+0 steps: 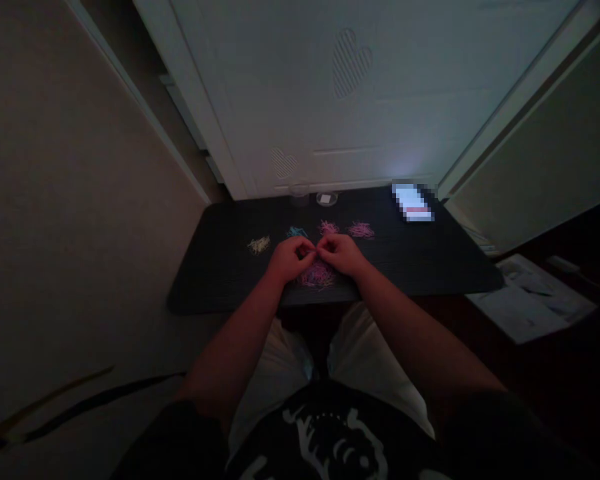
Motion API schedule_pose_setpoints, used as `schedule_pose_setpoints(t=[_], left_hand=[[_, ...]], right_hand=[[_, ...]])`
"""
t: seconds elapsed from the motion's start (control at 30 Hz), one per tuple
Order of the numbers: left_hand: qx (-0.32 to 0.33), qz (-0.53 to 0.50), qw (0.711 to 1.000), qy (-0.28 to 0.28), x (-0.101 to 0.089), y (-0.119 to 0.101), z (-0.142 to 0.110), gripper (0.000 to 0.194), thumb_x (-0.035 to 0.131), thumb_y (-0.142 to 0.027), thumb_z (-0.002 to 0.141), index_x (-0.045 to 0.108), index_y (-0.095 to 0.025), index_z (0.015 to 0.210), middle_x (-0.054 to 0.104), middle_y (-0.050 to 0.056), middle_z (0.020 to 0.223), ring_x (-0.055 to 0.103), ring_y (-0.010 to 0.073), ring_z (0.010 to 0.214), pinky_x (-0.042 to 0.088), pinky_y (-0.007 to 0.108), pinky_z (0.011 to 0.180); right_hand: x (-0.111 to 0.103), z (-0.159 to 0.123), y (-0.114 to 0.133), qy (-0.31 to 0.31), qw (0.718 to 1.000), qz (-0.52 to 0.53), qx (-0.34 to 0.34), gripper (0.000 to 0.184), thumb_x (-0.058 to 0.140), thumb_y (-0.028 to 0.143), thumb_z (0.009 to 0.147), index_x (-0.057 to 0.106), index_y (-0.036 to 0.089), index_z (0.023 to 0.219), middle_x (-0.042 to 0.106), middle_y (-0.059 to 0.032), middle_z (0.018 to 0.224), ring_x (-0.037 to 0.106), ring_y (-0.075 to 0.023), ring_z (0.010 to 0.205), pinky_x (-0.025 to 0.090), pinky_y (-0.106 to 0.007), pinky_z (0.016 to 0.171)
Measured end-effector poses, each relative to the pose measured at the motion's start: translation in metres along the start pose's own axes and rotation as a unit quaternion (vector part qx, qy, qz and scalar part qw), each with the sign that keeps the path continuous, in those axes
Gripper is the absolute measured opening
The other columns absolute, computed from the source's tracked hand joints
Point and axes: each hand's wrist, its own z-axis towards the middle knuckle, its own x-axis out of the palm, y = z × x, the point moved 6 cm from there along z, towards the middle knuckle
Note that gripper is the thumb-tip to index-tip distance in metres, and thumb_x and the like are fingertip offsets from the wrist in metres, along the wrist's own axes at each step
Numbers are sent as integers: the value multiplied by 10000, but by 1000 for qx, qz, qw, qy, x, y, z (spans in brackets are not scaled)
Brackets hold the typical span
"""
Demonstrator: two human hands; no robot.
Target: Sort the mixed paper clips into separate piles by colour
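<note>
Over a mixed pile of thin pink, purple and pale strands (317,275), my left hand (291,259) and my right hand (342,254) meet with fingertips nearly touching. Each hand is closed in a pinch of thumb and forefinger. Whatever lies between the fingertips is too small and dark to name. Just beyond my hands are a small blue heap (297,232) and a pink heap (329,227) of similar strands. A second pink heap (361,230) lies to the right, and a cream-coloured heap (259,245) to the left.
A dark table (215,267) with rounded corners stands against a white panel with heart reliefs (351,63). Along its back edge are a clear cup (299,195), a round clear lid (327,199) and a lit phone (413,202). Papers (530,300) lie lower right.
</note>
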Motion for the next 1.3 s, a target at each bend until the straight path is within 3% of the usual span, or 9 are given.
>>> schedule_pose_setpoints(t=[0.53, 0.9, 1.1, 1.3], left_hand=[[-21, -6, 1000, -1, -2, -2, 0, 101, 623, -249, 730, 649, -168, 784, 630, 5, 695, 553, 114, 630, 444, 234, 595], [-21, -16, 1000, -5, -2, 2, 0, 99, 621, -252, 734, 639, -166, 780, 629, 6, 699, 558, 112, 632, 449, 235, 595], [5, -8, 1000, -15, -4, -3, -1, 208, 657, -259, 707, 636, -169, 893, 646, 27, 813, 564, 123, 688, 450, 245, 624], [-2, 8, 1000, -4, -3, -4, 0, 68, 620, -232, 736, 631, -170, 762, 637, 12, 740, 558, 123, 678, 440, 244, 632]], right_hand=[[-1, 0, -1, -4, 999, 37, 11, 81, 568, 238, 659, 576, 157, 663, 502, 29, 551, 422, -87, 503, 325, -223, 491], [-6, 0, -1, -50, 998, 34, 0, 36, 544, 204, 630, 533, 170, 621, 492, 32, 544, 424, -89, 512, 332, -224, 503], [-2, 0, -1, -16, 1000, 24, -2, 70, 569, 229, 649, 578, 161, 662, 532, 20, 570, 453, -96, 523, 348, -227, 509], [-1, -1, 1, -11, 1000, 20, 2, 69, 554, 233, 645, 553, 164, 642, 502, 24, 554, 426, -93, 506, 330, -230, 493]])
